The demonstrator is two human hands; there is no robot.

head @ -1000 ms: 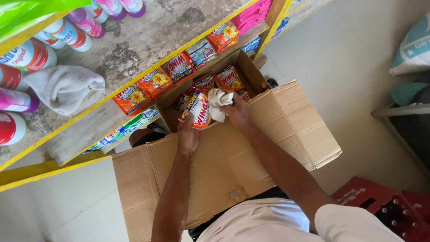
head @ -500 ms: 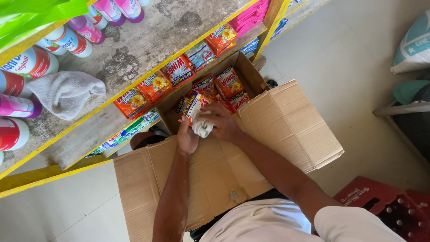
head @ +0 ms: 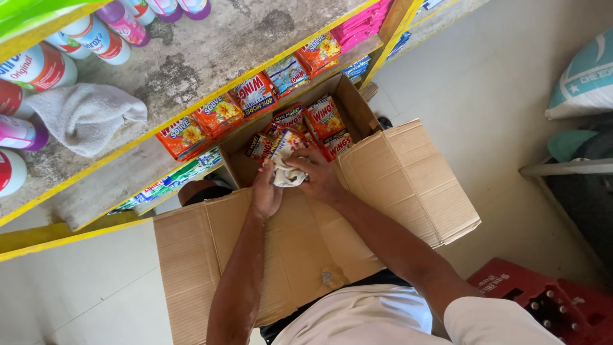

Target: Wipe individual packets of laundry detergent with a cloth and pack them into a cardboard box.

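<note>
An open cardboard box stands on the floor against a yellow-edged shelf, its far half full of red and orange sachets. Both my hands meet over the box's middle. My left hand grips one red-and-white sachet by its lower edge. My right hand is closed on a crumpled white cloth, pressed against that sachet and against my left hand's fingers. The lower part of the held sachet is hidden behind the cloth.
The shelf board above carries bottles and a grey towel. More sachets line the lower shelf, with pink packets farther right. A red bottle crate sits at bottom right, a sack at right.
My right hand has brought the white cloth left and down to meet my left hand. Both hands, with the sachet, have drawn back a little toward me over the box.
</note>
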